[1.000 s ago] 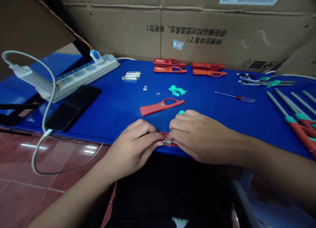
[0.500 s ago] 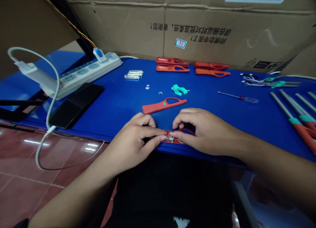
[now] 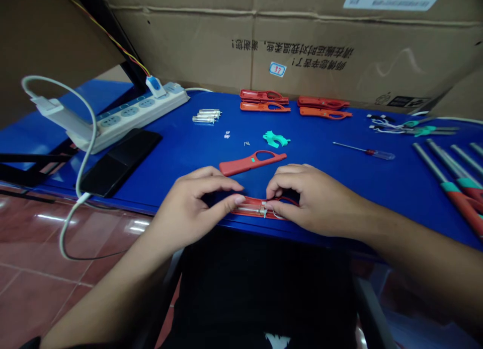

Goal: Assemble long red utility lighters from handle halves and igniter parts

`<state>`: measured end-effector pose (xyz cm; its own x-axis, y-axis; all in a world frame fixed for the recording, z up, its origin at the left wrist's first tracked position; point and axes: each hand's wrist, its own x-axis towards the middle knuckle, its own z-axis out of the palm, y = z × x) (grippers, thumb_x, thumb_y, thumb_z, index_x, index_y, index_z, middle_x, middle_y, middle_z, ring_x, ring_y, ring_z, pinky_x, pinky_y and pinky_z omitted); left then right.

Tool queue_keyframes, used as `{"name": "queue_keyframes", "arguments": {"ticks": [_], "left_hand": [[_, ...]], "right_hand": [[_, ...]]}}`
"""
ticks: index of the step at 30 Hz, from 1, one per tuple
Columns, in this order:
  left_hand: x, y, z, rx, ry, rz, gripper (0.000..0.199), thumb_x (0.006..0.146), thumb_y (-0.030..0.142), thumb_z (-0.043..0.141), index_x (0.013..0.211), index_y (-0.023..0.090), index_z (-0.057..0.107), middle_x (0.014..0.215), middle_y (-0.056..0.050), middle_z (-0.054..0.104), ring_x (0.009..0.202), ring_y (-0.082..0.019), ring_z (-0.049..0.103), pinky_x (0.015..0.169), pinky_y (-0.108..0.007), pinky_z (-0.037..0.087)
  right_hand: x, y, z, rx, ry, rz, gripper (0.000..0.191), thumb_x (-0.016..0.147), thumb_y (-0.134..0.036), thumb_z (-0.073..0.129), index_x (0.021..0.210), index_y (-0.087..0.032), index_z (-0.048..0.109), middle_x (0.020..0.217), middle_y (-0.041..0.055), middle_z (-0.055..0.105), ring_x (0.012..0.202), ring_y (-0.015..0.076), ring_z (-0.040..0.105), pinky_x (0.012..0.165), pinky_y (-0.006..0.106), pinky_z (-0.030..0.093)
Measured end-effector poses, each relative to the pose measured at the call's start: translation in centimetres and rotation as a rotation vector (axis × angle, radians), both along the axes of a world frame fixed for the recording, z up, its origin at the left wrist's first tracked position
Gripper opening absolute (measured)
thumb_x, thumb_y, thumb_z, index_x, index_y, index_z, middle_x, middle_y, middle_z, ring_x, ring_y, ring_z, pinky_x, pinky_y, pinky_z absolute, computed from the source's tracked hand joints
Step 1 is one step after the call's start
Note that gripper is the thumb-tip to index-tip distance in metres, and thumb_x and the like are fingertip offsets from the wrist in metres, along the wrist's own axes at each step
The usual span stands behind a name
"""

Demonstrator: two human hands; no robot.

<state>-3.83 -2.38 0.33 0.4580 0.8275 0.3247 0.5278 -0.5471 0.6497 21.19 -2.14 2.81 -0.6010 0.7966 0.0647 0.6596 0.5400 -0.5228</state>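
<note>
At the table's near edge lies an open red lighter shell half (image 3: pixel 247 209), with a clear fuel tank (image 3: pixel 249 206) seated along its left part. My left hand (image 3: pixel 196 203) is at the shell's left end, thumb touching or very near the rim, with thumb and index finger apart. Over the trigger-loop end, my right hand (image 3: pixel 302 198) has its fingers curled, thumb and forefinger closed on the shell by a small white piece (image 3: pixel 264 203). A thin pale wire shows beneath the right thumb; the fingers hide the rest. Just beyond lies a red lighter shell cover (image 3: pixel 241 164).
Farther back are a green plastic part (image 3: pixel 275 139), small pins, clear tanks (image 3: pixel 206 116) and red shell halves (image 3: pixel 264 106). A screwdriver (image 3: pixel 377 153), wired igniter parts and metal-tubed lighters (image 3: pixel 464 183) lie right. A phone (image 3: pixel 121 162) and power strip (image 3: pixel 132 112) stand left.
My left hand has drawn back leftward from the middle of the shell and its fingers have parted, uncovering the tank. My right hand stays almost in place.
</note>
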Motion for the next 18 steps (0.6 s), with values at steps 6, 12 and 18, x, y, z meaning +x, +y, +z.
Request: {"name": "queue_keyframes", "arguments": {"ticks": [6,12,18], "left_hand": [[0.2,0.3,-0.4,-0.021,0.075,-0.072,0.018,0.090,0.031,0.068,0.105,0.022,0.074,0.095,-0.004,0.069,0.085,-0.016,0.065,0.078,-0.030,0.052],[0.9,-0.3,0.2,0.064,0.047,-0.055,0.014,0.092,0.025,0.064,0.102,0.022,0.074,0.095,-0.003,0.067,0.087,-0.016,0.062,0.081,-0.031,0.050],[2.9,-0.4,0.5,0.124,0.049,-0.145,0.016,0.093,0.022,0.061,0.104,0.022,0.073,0.098,-0.002,0.065,0.093,-0.016,0.060,0.086,-0.032,0.048]], "right_hand": [[3.8,2.4,1.0,0.229,-0.108,-0.309,0.018,0.089,-0.035,0.059,0.091,-0.022,0.071,0.088,0.0038,0.071,0.078,0.0204,0.063,0.068,0.034,0.046],[5.2,2.8,-0.2,0.151,-0.269,-0.224,0.028,0.087,-0.044,0.061,0.100,-0.022,0.073,0.096,0.0063,0.070,0.083,0.0222,0.064,0.073,0.036,0.050],[3.6,1.5,-0.3,0.134,-0.198,-0.154,0.025,0.090,-0.038,0.060,0.100,-0.021,0.075,0.097,0.0054,0.071,0.085,0.0198,0.064,0.071,0.033,0.048]]}}
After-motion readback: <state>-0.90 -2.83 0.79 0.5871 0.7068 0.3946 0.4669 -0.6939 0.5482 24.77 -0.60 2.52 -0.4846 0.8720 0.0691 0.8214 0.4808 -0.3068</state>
